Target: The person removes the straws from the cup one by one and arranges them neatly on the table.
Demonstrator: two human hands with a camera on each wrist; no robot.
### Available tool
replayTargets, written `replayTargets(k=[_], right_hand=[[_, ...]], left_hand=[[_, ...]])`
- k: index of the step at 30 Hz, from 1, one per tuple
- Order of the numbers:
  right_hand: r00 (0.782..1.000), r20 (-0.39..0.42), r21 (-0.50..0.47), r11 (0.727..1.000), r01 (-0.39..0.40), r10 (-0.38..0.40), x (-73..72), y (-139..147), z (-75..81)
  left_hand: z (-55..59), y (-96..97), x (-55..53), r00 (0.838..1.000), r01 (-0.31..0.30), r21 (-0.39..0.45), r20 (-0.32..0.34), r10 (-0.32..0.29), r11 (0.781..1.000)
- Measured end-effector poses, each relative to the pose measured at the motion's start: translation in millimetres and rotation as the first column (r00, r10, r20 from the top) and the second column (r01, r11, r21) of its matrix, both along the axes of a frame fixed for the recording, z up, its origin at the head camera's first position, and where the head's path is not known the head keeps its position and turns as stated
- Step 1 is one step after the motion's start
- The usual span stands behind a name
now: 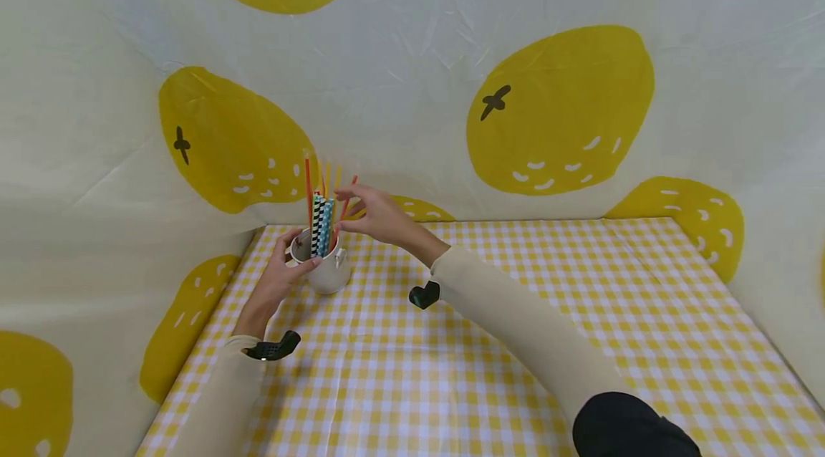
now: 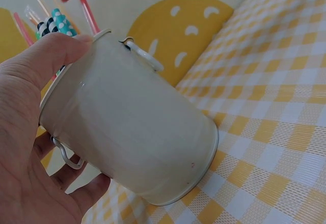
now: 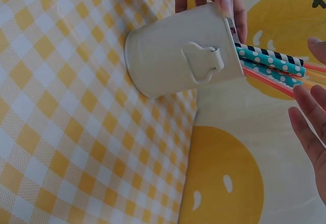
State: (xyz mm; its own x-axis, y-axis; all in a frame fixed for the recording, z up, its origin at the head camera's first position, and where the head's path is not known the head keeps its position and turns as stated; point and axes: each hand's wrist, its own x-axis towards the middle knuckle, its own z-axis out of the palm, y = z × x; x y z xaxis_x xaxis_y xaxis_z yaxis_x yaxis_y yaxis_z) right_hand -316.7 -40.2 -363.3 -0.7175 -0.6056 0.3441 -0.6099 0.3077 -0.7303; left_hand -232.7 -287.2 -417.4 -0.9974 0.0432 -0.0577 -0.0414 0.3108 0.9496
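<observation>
A white metal pail (image 1: 333,276) with small side handles stands upright on the table at the left rear. My left hand (image 1: 277,281) grips its rim, thumb on the near side and fingers around the left side by a handle (image 2: 69,155). Several straws lean out of the pail: black-and-white striped ones (image 3: 275,52), teal polka-dot ones (image 3: 272,62), and longer red, orange and yellow plastic ones. Beside the tops of these, my right hand (image 1: 380,217) has its fingers spread and loosely bent, right at a red straw (image 1: 349,198). No straw shows gripped in it.
A yellow-and-white checked cloth (image 1: 399,357) covers the table. Behind and to the left hangs a pale sheet (image 1: 399,99) printed with large yellow fruit, close behind the pail. A dark rounded object (image 1: 631,425) shows at the bottom right, by the right sleeve.
</observation>
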Motion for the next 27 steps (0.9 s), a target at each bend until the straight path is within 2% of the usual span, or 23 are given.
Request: replayTargets(k=[9,15,21,27], right_hand=[[0.995,0.07,0.022,0.997,-0.077,0.075,-2.7,-6.6,2.1],[0.99,0.103,0.034,0.994,-0.102,0.098,-3.1,-7.6,0.0],[0.989,0.091,-0.015,0.993,-0.119,0.12,-5.1,-9.6,-1.3],[0.995,0.033,-0.025,0.996,-0.09,0.091,-6.1,-11.5,0.0]], left_hand=[[3.5,2.0,-0.5,1.0,0.004,0.005,0.003,-0.004,1.0],[3.2,1.3,0.3,1.0,0.004,0.009,0.012,-0.004,1.0],[3.1,-0.2,0.3,1.0,0.007,0.014,0.013,-0.008,1.0],[1.8,-2.4,-0.2,1.0,0.01,0.022,0.015,-0.01,1.0]])
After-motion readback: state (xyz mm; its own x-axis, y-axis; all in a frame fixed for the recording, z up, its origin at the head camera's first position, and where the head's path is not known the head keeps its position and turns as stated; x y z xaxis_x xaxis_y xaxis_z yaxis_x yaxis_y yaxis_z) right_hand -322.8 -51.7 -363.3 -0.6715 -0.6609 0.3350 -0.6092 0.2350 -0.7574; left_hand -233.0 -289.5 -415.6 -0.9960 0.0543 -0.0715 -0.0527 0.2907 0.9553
